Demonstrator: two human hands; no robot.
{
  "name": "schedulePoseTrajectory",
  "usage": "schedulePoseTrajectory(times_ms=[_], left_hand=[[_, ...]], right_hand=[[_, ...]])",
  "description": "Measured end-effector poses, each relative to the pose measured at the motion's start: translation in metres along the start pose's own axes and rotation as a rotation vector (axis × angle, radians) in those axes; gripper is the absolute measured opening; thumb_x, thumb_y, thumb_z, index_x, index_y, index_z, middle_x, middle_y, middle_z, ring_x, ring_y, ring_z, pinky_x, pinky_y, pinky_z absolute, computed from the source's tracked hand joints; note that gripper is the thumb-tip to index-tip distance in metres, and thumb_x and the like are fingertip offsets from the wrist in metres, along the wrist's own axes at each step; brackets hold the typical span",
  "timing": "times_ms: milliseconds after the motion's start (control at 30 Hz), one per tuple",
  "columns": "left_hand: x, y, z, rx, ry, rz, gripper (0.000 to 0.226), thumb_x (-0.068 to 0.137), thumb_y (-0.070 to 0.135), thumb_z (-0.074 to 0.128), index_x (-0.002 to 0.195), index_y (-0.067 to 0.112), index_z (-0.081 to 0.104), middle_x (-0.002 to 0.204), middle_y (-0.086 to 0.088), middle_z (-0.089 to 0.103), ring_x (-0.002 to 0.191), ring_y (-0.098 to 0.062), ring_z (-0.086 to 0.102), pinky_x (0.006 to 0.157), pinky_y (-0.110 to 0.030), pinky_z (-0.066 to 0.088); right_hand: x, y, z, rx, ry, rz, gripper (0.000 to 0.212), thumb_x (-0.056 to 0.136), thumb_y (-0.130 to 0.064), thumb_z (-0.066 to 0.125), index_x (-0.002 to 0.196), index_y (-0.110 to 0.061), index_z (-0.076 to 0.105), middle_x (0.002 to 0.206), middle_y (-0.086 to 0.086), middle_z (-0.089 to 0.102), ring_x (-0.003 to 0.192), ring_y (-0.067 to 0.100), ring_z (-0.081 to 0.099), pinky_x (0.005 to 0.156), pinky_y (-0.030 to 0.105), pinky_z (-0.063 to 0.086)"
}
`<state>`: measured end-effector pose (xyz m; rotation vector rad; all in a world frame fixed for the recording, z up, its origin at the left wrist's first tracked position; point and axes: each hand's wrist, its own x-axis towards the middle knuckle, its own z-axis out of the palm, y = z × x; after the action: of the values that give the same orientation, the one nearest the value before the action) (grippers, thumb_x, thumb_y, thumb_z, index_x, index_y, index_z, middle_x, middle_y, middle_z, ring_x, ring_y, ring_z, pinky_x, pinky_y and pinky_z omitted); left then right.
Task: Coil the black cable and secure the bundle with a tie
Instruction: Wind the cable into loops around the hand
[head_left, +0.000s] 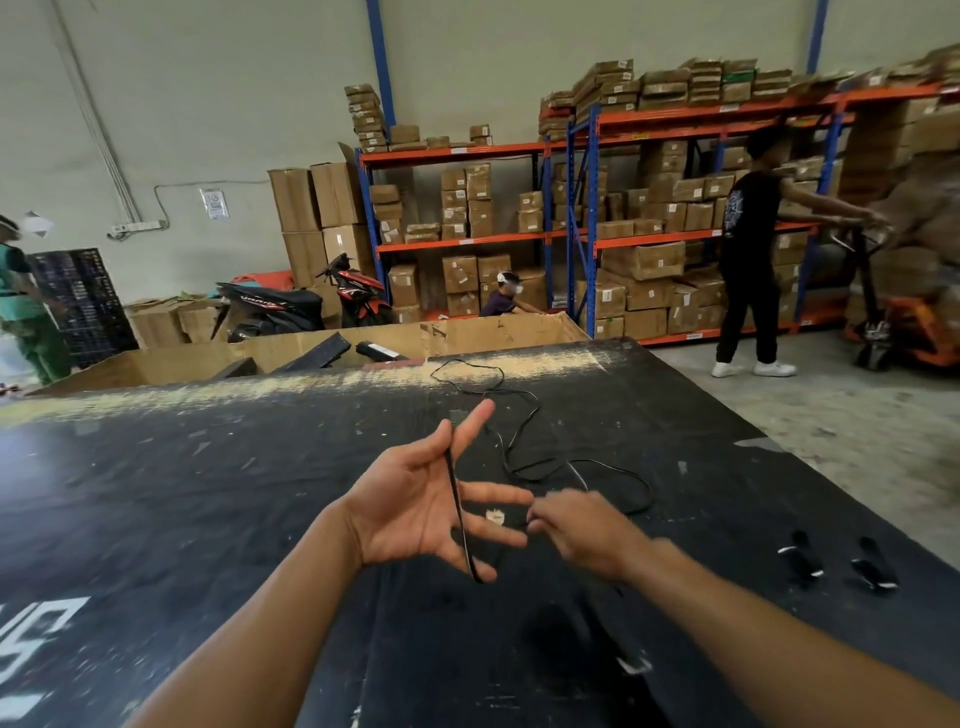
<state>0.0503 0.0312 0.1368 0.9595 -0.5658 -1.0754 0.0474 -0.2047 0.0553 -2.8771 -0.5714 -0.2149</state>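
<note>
My left hand (415, 504) is held palm up above the black table (208, 493), fingers spread, with turns of the black cable (460, 519) wrapped from the thumb-index gap down to the little finger. My right hand (576, 530), blurred, is pinched on the cable just right of the left fingertips. The loose rest of the cable (524, 447) snakes in loops across the table toward its far edge. Two coiled black bundles with white ties (802, 558) (875, 571) lie at the right.
A big open cardboard box (467, 335) stands behind the table. Shelves of cartons (623, 234) fill the back. A person with a pallet jack (904, 332) stands at the right, another person at the left edge, a scooter (291, 306) behind.
</note>
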Motion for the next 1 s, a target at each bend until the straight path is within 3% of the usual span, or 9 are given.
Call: schedulePoseTrajectory(times_ms=[100, 200, 333, 567, 667, 767, 833, 900, 1000], left_hand=[[-0.003, -0.005, 0.004, 0.081, 0.036, -0.104, 0.045, 0.094, 0.061, 0.033, 0.138, 0.063, 0.029, 0.152, -0.031, 0.031, 0.134, -0.058, 0.030, 0.096, -0.074, 0.030], [-0.003, -0.011, 0.006, 0.136, 0.082, -0.204, 0.043, 0.091, 0.062, 0.040, 0.134, 0.064, 0.037, 0.150, -0.029, 0.034, 0.132, -0.057, 0.035, 0.100, -0.078, 0.023], [-0.004, -0.018, 0.003, 0.196, 0.173, -0.270, 0.042, 0.089, 0.064, 0.041, 0.131, 0.065, 0.040, 0.149, -0.025, 0.037, 0.131, -0.054, 0.039, 0.102, -0.078, 0.020], [-0.009, -0.014, -0.013, 0.158, 0.342, -0.218, 0.051, 0.089, 0.060, 0.040, 0.139, 0.059, 0.031, 0.153, -0.026, 0.027, 0.132, -0.060, 0.029, 0.100, -0.079, 0.021], [-0.010, -0.010, -0.021, 0.089, 0.420, -0.159, 0.051, 0.087, 0.059, 0.042, 0.137, 0.061, 0.031, 0.154, -0.026, 0.024, 0.131, -0.063, 0.028, 0.099, -0.080, 0.021], [-0.009, -0.006, -0.030, 0.006, 0.480, -0.063, 0.045, 0.091, 0.058, 0.037, 0.136, 0.062, 0.034, 0.147, -0.028, 0.033, 0.128, -0.064, 0.032, 0.098, -0.081, 0.022], [-0.007, -0.003, -0.033, -0.023, 0.491, -0.008, 0.042, 0.093, 0.059, 0.034, 0.135, 0.062, 0.037, 0.143, -0.030, 0.037, 0.125, -0.065, 0.037, 0.096, -0.081, 0.025], [-0.001, -0.001, -0.033, -0.042, 0.488, 0.038, 0.039, 0.094, 0.060, 0.032, 0.132, 0.062, 0.040, 0.142, -0.031, 0.039, 0.119, -0.064, 0.044, 0.093, -0.081, 0.029], [0.007, 0.005, -0.031, -0.072, 0.471, 0.132, 0.037, 0.095, 0.060, 0.030, 0.131, 0.063, 0.037, 0.141, -0.034, 0.039, 0.114, -0.064, 0.049, 0.089, -0.079, 0.037]], right_hand=[[0.025, 0.005, -0.034, -0.314, 0.002, -0.104, 0.024, 0.098, -0.035, 0.047, 0.116, -0.024, 0.058, 0.120, 0.001, 0.062, 0.119, 0.024, 0.051, 0.098, 0.045, 0.039], [0.046, -0.002, -0.070, -0.435, 0.005, -0.172, 0.025, 0.095, -0.029, 0.052, 0.118, -0.022, 0.057, 0.124, 0.000, 0.060, 0.126, 0.022, 0.047, 0.112, 0.056, 0.027], [0.064, -0.016, -0.114, -0.454, 0.073, -0.174, 0.016, 0.095, -0.031, 0.056, 0.105, -0.021, 0.063, 0.115, -0.001, 0.064, 0.119, 0.022, 0.053, 0.113, 0.063, 0.023], [0.070, -0.038, -0.144, -0.408, 0.233, -0.181, 0.018, 0.095, -0.037, 0.055, 0.098, -0.022, 0.066, 0.108, -0.001, 0.068, 0.110, 0.020, 0.059, 0.114, 0.057, 0.026], [0.066, -0.044, -0.148, -0.342, 0.293, -0.164, 0.021, 0.093, -0.039, 0.059, 0.083, -0.021, 0.065, 0.083, -0.005, 0.067, 0.086, 0.016, 0.061, 0.108, 0.050, 0.034], [0.057, -0.045, -0.147, -0.142, 0.255, -0.102, 0.026, 0.091, -0.039, 0.061, 0.074, -0.020, 0.063, 0.061, -0.014, 0.054, 0.063, 0.010, 0.055, 0.084, 0.039, 0.049], [0.049, -0.045, -0.143, -0.061, 0.216, -0.041, 0.025, 0.092, -0.040, 0.061, 0.078, -0.019, 0.065, 0.072, -0.006, 0.065, 0.071, 0.017, 0.061, 0.070, 0.036, 0.052], [0.042, -0.043, -0.138, 0.001, 0.203, 0.015, 0.024, 0.092, -0.039, 0.059, 0.082, -0.019, 0.066, 0.082, -0.001, 0.069, 0.079, 0.021, 0.062, 0.072, 0.038, 0.052], [0.031, -0.045, -0.126, 0.172, 0.151, 0.066, 0.024, 0.093, -0.039, 0.058, 0.087, -0.018, 0.069, 0.081, -0.003, 0.068, 0.078, 0.019, 0.063, 0.074, 0.038, 0.052]])
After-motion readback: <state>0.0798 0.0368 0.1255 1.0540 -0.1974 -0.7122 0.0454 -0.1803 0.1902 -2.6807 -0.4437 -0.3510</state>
